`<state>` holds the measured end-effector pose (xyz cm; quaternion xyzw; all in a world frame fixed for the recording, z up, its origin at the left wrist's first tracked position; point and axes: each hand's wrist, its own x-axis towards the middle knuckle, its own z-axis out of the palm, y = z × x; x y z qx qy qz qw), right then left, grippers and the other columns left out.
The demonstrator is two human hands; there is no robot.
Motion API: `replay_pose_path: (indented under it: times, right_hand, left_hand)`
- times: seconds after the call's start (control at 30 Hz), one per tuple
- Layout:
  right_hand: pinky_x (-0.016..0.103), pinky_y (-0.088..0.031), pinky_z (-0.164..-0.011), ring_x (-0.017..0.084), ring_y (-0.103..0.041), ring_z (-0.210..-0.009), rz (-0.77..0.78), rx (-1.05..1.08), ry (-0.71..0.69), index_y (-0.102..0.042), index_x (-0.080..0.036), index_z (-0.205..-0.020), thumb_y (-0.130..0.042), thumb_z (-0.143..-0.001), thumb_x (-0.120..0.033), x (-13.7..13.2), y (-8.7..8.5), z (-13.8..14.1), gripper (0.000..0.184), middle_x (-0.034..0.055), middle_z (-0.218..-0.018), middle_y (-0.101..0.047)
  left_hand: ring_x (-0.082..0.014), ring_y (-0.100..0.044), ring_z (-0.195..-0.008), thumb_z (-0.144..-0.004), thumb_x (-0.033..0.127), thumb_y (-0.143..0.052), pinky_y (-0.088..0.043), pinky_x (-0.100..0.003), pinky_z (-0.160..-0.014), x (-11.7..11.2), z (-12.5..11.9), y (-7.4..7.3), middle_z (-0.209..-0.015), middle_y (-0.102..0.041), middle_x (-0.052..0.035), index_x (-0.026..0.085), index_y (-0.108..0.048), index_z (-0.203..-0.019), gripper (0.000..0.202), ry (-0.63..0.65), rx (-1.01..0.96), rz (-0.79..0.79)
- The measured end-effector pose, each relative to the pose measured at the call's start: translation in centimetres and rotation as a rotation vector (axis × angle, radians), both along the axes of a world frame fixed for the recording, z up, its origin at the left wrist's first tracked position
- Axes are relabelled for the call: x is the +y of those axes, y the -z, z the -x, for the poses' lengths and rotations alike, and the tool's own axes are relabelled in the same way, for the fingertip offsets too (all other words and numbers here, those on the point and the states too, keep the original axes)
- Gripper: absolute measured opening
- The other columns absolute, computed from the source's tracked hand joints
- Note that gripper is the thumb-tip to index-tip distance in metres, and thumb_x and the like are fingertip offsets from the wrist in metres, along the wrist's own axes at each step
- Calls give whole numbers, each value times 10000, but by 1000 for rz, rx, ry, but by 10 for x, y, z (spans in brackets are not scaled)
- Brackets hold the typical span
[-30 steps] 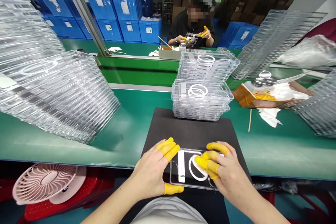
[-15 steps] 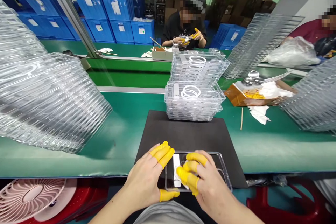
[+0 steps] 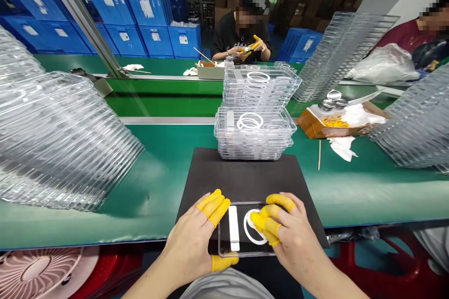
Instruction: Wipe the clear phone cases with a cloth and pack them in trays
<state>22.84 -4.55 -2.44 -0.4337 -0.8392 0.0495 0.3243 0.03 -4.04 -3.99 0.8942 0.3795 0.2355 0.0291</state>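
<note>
A clear plastic tray (image 3: 224,243) lies on the black mat (image 3: 242,177) in front of me, with a white strip (image 3: 234,228) and a white ring (image 3: 246,230) on it. My left hand (image 3: 199,229), in yellow finger cots, grips the tray's left end, fingers on the far side and thumb at the near edge. My right hand (image 3: 286,224), also in yellow cots, is closed over the ring. Its fingertips press down on a small white wipe, mostly hidden beneath them. The tray's right end is covered by this hand.
Stacked clear trays (image 3: 254,138) stand behind the mat, with taller stacks (image 3: 70,140) at left and right (image 3: 417,121). A brown box (image 3: 312,124) holds yellow finger cots, white tissue and metal-topped containers. A wooden stick (image 3: 319,155) lies nearby. A co-worker (image 3: 242,32) sits opposite.
My right hand has slid to the right across the tray, uncovering more of the white ring. My left hand keeps its grip on the tray. The view has shifted slightly.
</note>
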Motion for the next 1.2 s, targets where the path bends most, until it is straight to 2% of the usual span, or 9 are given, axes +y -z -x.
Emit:
replay_pose_path:
  times: [0.13, 0.2, 0.33, 0.4, 0.57, 0.73, 0.9, 1.07, 1.2]
  right_hand:
    - [404, -308, -1022, 177, -551, -920, 20, 33, -60, -667, -287, -936, -496, -844, -73, -2, 1, 8, 289, -23, -841, -662]
    - [414, -295, -1021, 180, -547, -910, 15, 12, -85, -669, -282, -925, -491, -862, -92, -3, 1, 1, 267, -22, -826, -653]
    - [457, -301, -987, 226, -535, -947, -22, -36, 73, -681, -257, -887, -509, -865, -104, 0, 1, -24, 230, 12, -840, -655]
    - [447, -326, -964, 227, -535, -924, -40, -32, 121, -683, -247, -901, -519, -863, -94, -1, 0, -26, 227, 21, -840, -654]
    - [398, -339, -981, 185, -557, -910, -19, -15, -113, -665, -257, -976, -453, -905, -102, -8, 0, -19, 272, -8, -863, -667]
    - [452, -317, -982, 214, -547, -974, -40, -6, 84, -674, -270, -1003, -495, -898, -111, -4, 2, -40, 262, 7, -868, -669]
    - [409, -309, -1010, 182, -560, -931, -27, -59, -156, -660, -244, -979, -478, -886, -106, -6, -4, -44, 246, -6, -868, -673]
    - [426, -268, -1030, 193, -543, -978, 27, -32, -59, -657, -251, -990, -500, -876, -88, -8, -3, -47, 253, -4, -889, -673]
    - [421, -218, -1078, 178, -530, -980, 151, -139, -307, -646, -266, -936, -572, -833, -107, -2, -4, -32, 203, -33, -882, -663]
  left_hand:
    - [-347, -565, -1226, -722, 513, -733, -492, -476, -1033, 1, 0, 0, -1243, -631, -210, 77, -437, -1344, 815, -6, 1, 6]
    - [-339, -566, -1226, -715, 521, -741, -476, -464, -1053, 1, 0, 0, -1238, -636, -204, 72, -444, -1337, 823, -5, -10, 6]
    - [-332, -579, -1213, -699, 546, -749, -479, -462, -1050, 1, 0, -2, -1223, -649, -190, 84, -442, -1342, 849, 1, -17, 7]
    - [-335, -580, -1211, -706, 541, -744, -486, -466, -1042, 0, 0, -2, -1219, -651, -189, 89, -437, -1350, 844, 1, -9, 8]
    - [-330, -562, -1233, -757, 517, -711, -470, -452, -1061, 0, 1, 1, -1272, -618, -208, 80, -434, -1352, 789, 0, -12, -16]
    - [-335, -570, -1222, -766, 539, -694, -499, -451, -1032, 1, 0, 2, -1256, -629, -202, 64, -461, -1332, 774, -3, 7, -37]
    - [-325, -583, -1204, -778, 538, -688, -503, -439, -1028, 1, 0, 0, -1263, -624, -206, 57, -490, -1300, 736, -4, 18, -81]
    - [-332, -562, -1227, -773, 539, -698, -501, -445, -1030, 2, 2, 3, -1302, -595, -213, 54, -455, -1335, 782, -1, 31, -64]
    - [-333, -537, -1255, -774, 521, -709, -486, -452, -1047, 1, 4, 8, -1323, -584, -191, 87, -405, -1383, 808, 9, 15, -38]
